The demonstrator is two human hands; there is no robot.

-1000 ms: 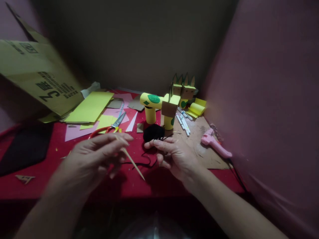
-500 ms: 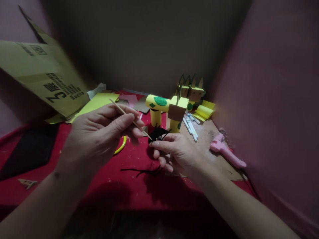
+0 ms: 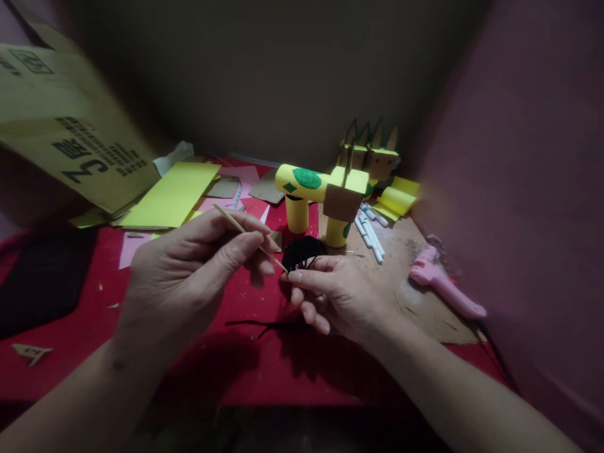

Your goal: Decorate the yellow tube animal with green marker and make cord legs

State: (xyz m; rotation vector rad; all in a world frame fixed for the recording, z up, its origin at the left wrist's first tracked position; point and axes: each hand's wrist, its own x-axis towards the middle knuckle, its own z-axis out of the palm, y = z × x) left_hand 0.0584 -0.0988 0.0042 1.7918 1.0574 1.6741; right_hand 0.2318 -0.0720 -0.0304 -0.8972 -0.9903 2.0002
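Between thumb and fingers, my left hand [image 3: 212, 251] pinches a thin wooden stick [image 3: 229, 220], its lower tip pointing down to the right. My right hand [image 3: 330, 286] is closed on a black fringed piece [image 3: 304, 250], perhaps felt or yarn, and the stick's tip meets it near the right thumb. Just behind stands a yellow paper-tube animal [image 3: 302, 179] with green spots and a boxy brown-fronted head. A loose black strip [image 3: 250, 323] lies on the red cloth below my hands.
At right lie a pink glue gun [image 3: 441, 283] and several white markers [image 3: 370, 233] on a cardboard sheet [image 3: 419, 314]. Similar box heads [image 3: 377, 160] stand behind. Yellow paper [image 3: 174, 195] and a cardboard box [image 3: 89, 132] are at left, with a black sheet [image 3: 47, 277] nearer.
The view has shifted slightly. The black piece's strands, spread upward before, now show as a rounder, smoother shape. The stick stays in my left hand, its tip still at the piece.
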